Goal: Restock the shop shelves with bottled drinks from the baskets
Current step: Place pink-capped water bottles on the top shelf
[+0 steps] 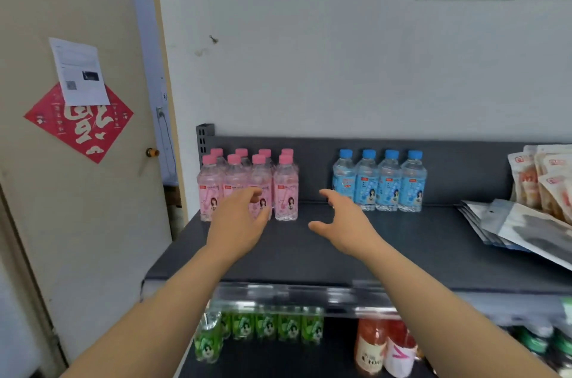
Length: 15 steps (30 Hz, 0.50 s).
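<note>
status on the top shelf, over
Both open, empty: left hand, right hand. Upright pink bottles behind left hand, blue bottles rowed right. Far right: snack packs.

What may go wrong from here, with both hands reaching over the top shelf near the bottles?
The left hand is in front of the tightly packed pink bottles; a bump might topple several together.
The right hand, open close to the blue bottles, could knock the nearest one over.
The pink group stands at the left end of the shelf, so a pushed bottle might fall off.
</note>
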Motion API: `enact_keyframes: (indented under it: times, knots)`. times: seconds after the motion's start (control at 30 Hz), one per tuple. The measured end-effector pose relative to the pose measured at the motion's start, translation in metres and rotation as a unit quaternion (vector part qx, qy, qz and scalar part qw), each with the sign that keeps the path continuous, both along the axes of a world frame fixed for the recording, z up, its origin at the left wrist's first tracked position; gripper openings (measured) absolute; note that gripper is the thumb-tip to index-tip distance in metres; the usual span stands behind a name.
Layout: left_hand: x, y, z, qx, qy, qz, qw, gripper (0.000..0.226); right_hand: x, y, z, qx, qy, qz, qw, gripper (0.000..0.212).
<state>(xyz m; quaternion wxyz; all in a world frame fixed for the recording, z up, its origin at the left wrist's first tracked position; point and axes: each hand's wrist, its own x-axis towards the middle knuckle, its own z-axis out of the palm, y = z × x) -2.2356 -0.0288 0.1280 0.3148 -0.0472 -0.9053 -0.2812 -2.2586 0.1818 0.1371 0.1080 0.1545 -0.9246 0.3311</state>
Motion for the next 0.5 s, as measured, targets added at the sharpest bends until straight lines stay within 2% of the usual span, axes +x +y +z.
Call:
enact_keyframes:
  times: [0.3, 0.5]
  knots:
    - [0.089, 0.067, -0.039, -0.022, -0.015, 0.017, 1.000, 0.037, 0.088, 0.068, -0.035, 0.040, 0.011, 0.021, 0.999, 0.068]
    - [0.133, 0.108, -0.070, -0.016, -0.031, -0.035, 0.999, 0.035, 0.145, 0.117, -0.064, 0.022, 0.012, -0.025, 0.999, 0.062]
